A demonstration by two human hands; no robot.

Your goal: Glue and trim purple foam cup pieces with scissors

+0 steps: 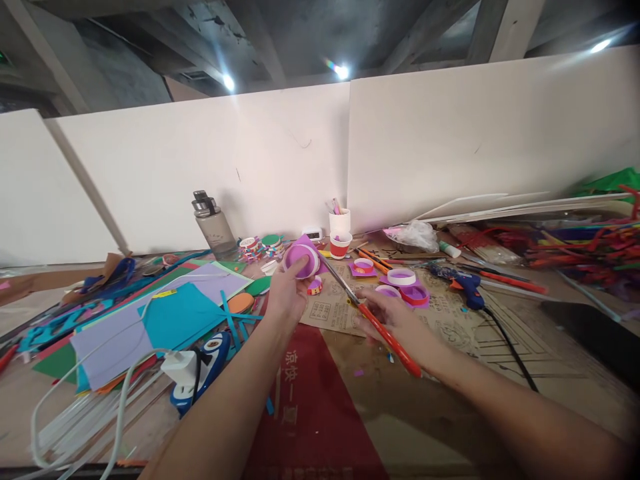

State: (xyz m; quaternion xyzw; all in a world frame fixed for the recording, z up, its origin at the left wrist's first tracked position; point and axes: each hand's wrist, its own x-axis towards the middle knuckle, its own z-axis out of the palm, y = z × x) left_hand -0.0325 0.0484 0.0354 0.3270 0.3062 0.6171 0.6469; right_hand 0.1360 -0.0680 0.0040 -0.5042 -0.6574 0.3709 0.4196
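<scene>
My left hand [287, 297] grips a piece of purple craft paper with a white ring [314, 260] standing up around its rim; the thumb presses on the purple inside. In my right hand [400, 323] is a pair of scissors [387, 337] with long orange-red handles. The metal blades point up and left, their tips close to the purple paper's right edge; the hand hides part of the handles. Several similar rings on purple paper [401, 277] lie beyond my right hand. A small red and yellow ring [315, 287] sits beside my left fingers.
On the left are coloured sheets [177, 320], a power strip [213, 363] with a white plug, and a water bottle [214, 227]. A blue glue gun [465, 287] with a black cord lies right. Paper cups [340, 245] stand behind, before a white partition [280, 153].
</scene>
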